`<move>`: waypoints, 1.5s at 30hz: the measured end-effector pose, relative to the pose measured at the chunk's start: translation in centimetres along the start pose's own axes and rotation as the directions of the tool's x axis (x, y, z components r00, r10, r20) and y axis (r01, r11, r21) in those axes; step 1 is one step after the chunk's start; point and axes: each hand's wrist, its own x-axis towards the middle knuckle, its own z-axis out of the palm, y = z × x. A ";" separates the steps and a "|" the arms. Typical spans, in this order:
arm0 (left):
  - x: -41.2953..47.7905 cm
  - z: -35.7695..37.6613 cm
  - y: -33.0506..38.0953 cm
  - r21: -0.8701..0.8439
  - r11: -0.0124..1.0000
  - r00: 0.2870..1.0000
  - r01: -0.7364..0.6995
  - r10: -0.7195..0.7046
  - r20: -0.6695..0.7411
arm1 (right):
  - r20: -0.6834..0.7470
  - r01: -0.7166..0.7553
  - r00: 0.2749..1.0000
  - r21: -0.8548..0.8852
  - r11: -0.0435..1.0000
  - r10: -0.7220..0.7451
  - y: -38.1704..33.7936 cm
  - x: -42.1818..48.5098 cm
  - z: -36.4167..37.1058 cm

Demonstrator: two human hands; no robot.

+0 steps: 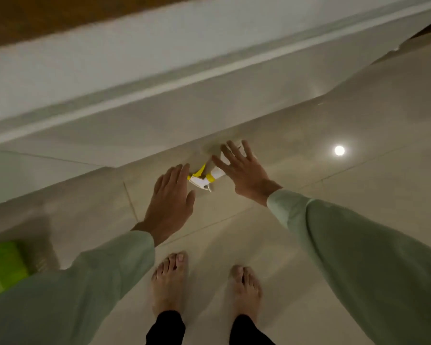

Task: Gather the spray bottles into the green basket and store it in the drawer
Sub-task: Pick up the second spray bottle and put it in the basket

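Observation:
A white spray bottle [205,179] with a yellow collar and yellow trigger lies on its side on the glossy tiled floor, close to the white cabinet base. My left hand [171,202] hovers just left of its nozzle, fingers apart and holding nothing. My right hand [241,169] is spread over the bottle's body and hides most of it; the fingers are not closed around it. A blurred corner of the green basket [3,266] shows at the left edge, on the floor.
A long white cabinet front [159,78] runs diagonally across the top, with a brown wooden surface [35,16] above it. My two bare feet [207,287] stand on the beige tiles below the hands. A ceiling light's reflection [339,150] glares at right.

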 end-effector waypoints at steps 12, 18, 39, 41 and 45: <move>-0.2 2.1 0.1 -0.044 0.993 0.993 0.112 -0.114 -0.035 | 0.021 -0.161 0.987 0.225 0.961 0.160 0.1 1.0 1.2; -8.4 -5.5 1.9 -0.110 0.976 0.973 0.185 -0.198 -0.115 | 0.017 -0.240 0.960 0.567 0.788 0.280 -3.9 -7.1 -5.9; -42.1 -20.6 -20.9 -0.311 0.876 0.814 0.369 -0.466 -0.347 | -0.250 0.135 0.929 0.915 0.381 0.273 -41.7 -12.8 -29.6; -44.9 -21.0 -23.7 -0.331 0.857 0.798 0.395 -0.499 -0.338 | -0.270 0.195 0.929 0.938 0.285 0.253 -45.7 -12.2 -30.8; -48.2 -21.3 -28.3 -0.349 0.827 0.782 0.441 -0.545 -0.304 | -0.273 0.233 0.929 0.956 0.181 0.248 -52.0 -10.7 -33.1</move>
